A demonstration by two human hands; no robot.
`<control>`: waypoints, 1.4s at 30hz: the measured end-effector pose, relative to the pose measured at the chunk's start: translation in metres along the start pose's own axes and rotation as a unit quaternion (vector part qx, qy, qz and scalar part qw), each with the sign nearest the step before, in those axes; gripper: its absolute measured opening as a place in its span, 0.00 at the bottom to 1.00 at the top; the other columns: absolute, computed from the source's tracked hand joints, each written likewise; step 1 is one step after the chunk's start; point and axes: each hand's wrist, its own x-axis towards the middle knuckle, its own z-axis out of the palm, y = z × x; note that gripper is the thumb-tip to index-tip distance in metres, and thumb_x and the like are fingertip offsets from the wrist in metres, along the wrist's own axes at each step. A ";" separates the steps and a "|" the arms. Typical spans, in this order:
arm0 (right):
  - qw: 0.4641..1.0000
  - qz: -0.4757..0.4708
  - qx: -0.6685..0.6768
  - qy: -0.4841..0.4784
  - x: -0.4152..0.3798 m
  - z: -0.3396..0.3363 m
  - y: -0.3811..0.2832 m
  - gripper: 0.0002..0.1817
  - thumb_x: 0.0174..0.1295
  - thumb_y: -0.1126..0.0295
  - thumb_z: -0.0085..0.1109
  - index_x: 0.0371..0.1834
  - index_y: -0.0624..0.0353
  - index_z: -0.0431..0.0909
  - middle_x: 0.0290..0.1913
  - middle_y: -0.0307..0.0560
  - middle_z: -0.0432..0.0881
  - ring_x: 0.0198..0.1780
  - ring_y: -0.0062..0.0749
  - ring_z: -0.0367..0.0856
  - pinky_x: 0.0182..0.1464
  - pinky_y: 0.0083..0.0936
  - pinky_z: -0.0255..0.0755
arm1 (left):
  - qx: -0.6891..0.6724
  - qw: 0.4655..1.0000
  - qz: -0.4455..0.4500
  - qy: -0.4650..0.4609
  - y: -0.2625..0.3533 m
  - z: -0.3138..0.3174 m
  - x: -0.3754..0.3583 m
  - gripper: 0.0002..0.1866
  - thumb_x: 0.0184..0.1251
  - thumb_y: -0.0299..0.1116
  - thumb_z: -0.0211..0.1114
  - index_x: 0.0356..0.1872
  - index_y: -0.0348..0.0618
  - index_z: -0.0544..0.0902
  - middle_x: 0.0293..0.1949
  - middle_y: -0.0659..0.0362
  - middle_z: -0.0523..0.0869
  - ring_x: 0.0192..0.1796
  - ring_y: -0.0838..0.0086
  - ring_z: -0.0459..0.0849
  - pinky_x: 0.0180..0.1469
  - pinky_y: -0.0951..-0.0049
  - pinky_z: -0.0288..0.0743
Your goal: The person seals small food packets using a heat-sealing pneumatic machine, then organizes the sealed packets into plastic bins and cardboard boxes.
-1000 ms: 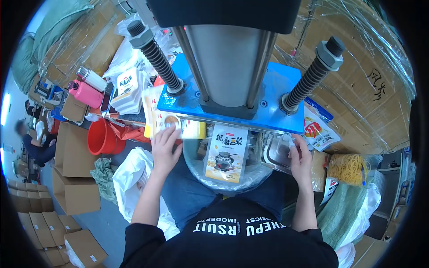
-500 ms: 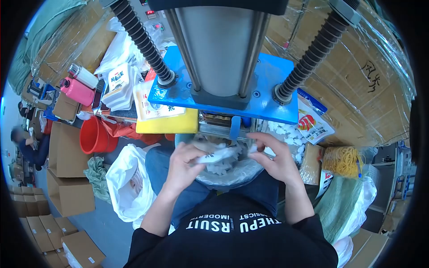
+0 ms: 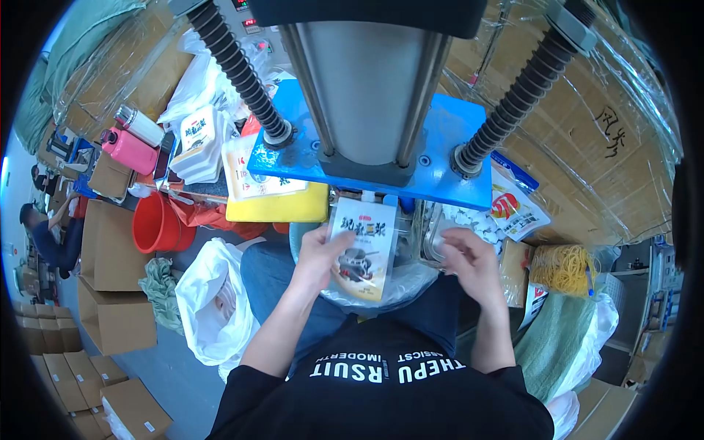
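Note:
My left hand (image 3: 317,255) grips the left edge of a printed spout pouch (image 3: 364,253), thumb on its front. The pouch has a pot picture and dark lettering, and its spout end points up to the blue press plate (image 3: 440,165). My right hand (image 3: 473,262) is apart from the pouch, its fingers curled beside a clear-sided container (image 3: 427,229). Anything between those fingertips is too small to make out. Below the pouch, a clear plastic bag lining (image 3: 411,284) shows between my knees. Small white plastic pieces (image 3: 469,218) lie just beyond my right hand.
A yellow block (image 3: 279,207) carries more pouches at left, near a stack of white pouches (image 3: 198,150). A red bucket (image 3: 150,224), white sack (image 3: 209,315) and open carton (image 3: 114,249) stand on the left. Yellow rubber bands (image 3: 561,268) sit at right. Another person (image 3: 55,238) is far left.
The pouch in my left hand has turned from sideways to upright, front toward me, its top at the press. My right hand has moved away from the middle to the right.

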 end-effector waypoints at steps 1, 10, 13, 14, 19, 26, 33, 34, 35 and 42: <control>0.999 -0.010 -0.047 0.014 -0.004 -0.014 0.009 0.12 0.64 0.75 0.58 0.50 0.63 0.78 0.36 0.41 0.82 0.32 0.17 0.80 0.29 0.14 0.73 | -0.018 1.000 -0.016 0.002 -0.002 -0.001 0.007 0.11 0.64 0.25 0.64 0.44 0.28 0.83 0.40 0.52 0.87 0.40 0.75 0.85 0.44 0.74 0.79; 0.936 -0.063 -0.320 0.128 -0.016 -0.002 0.030 0.27 0.56 0.73 0.64 0.61 0.60 0.71 0.65 0.65 0.68 0.68 0.60 0.63 0.66 0.44 0.62 | 0.064 0.998 0.018 0.000 -0.010 -0.008 0.016 0.11 0.64 0.27 0.66 0.44 0.32 0.83 0.40 0.57 0.87 0.39 0.77 0.84 0.43 0.75 0.77; 0.934 -0.082 -0.320 0.133 -0.024 -0.016 0.003 0.24 0.58 0.73 0.63 0.59 0.61 0.73 0.61 0.64 0.72 0.65 0.59 0.68 0.64 0.42 0.65 | 0.350 0.934 0.011 0.071 0.032 -0.021 0.014 0.12 0.64 0.28 0.65 0.46 0.35 0.83 0.37 0.61 0.86 0.37 0.80 0.81 0.41 0.77 0.75; 0.934 -0.074 -0.321 0.139 -0.029 -0.029 0.002 0.23 0.58 0.73 0.63 0.58 0.61 0.74 0.58 0.63 0.76 0.62 0.58 0.72 0.62 0.40 0.67 | 0.406 0.899 0.118 0.112 0.044 -0.031 0.014 0.12 0.63 0.28 0.65 0.47 0.37 0.83 0.40 0.59 0.85 0.40 0.76 0.81 0.44 0.74 0.74; 0.905 0.088 -0.406 0.096 -0.041 -0.048 0.004 0.17 0.56 0.74 0.63 0.49 0.64 0.77 0.48 0.61 0.81 0.52 0.55 0.78 0.53 0.39 0.73 | 0.671 0.622 0.371 0.158 0.052 -0.090 0.032 0.22 0.63 0.32 0.63 0.58 0.39 0.75 0.60 0.47 0.73 0.65 0.55 0.69 0.67 0.57 0.58; 0.923 -0.104 -0.322 0.182 -0.043 -0.003 0.044 0.17 0.56 0.79 0.59 0.51 0.64 0.76 0.51 0.59 0.78 0.50 0.59 0.77 0.54 0.41 0.72 | 0.735 0.569 0.352 0.112 0.022 -0.096 -0.001 0.34 0.60 0.37 0.65 0.68 0.44 0.66 0.72 0.50 0.62 0.74 0.56 0.58 0.74 0.55 0.47; 0.914 -0.143 -0.341 0.168 -0.015 -0.011 0.014 0.15 0.56 0.78 0.59 0.48 0.64 0.78 0.51 0.56 0.78 0.50 0.56 0.78 0.51 0.39 0.74 | 0.731 0.573 0.350 0.123 0.021 -0.091 -0.002 0.34 0.58 0.36 0.68 0.66 0.43 0.68 0.72 0.49 0.63 0.74 0.58 0.58 0.74 0.54 0.46; 0.925 -0.134 -0.337 0.117 -0.005 -0.013 0.030 0.15 0.57 0.78 0.59 0.48 0.64 0.78 0.51 0.56 0.78 0.49 0.55 0.78 0.51 0.38 0.74 | 0.731 0.573 0.349 0.122 0.021 -0.091 -0.001 0.34 0.58 0.36 0.68 0.66 0.43 0.68 0.72 0.49 0.63 0.74 0.58 0.58 0.74 0.54 0.46; 0.932 -0.124 -0.333 0.065 0.001 -0.014 0.040 0.14 0.57 0.78 0.59 0.48 0.64 0.78 0.51 0.56 0.78 0.48 0.54 0.79 0.50 0.37 0.74 | 0.727 0.576 0.352 0.125 0.020 -0.092 -0.001 0.34 0.57 0.35 0.69 0.66 0.44 0.68 0.72 0.50 0.63 0.74 0.58 0.59 0.73 0.54 0.46; 0.954 -0.130 -0.245 0.114 -0.004 -0.013 0.037 0.13 0.59 0.79 0.56 0.48 0.65 0.78 0.48 0.59 0.80 0.47 0.56 0.80 0.50 0.39 0.74 | 0.695 0.589 0.382 0.152 0.022 -0.100 0.002 0.24 0.57 0.25 0.66 0.57 0.42 0.77 0.62 0.53 0.77 0.64 0.58 0.72 0.67 0.59 0.59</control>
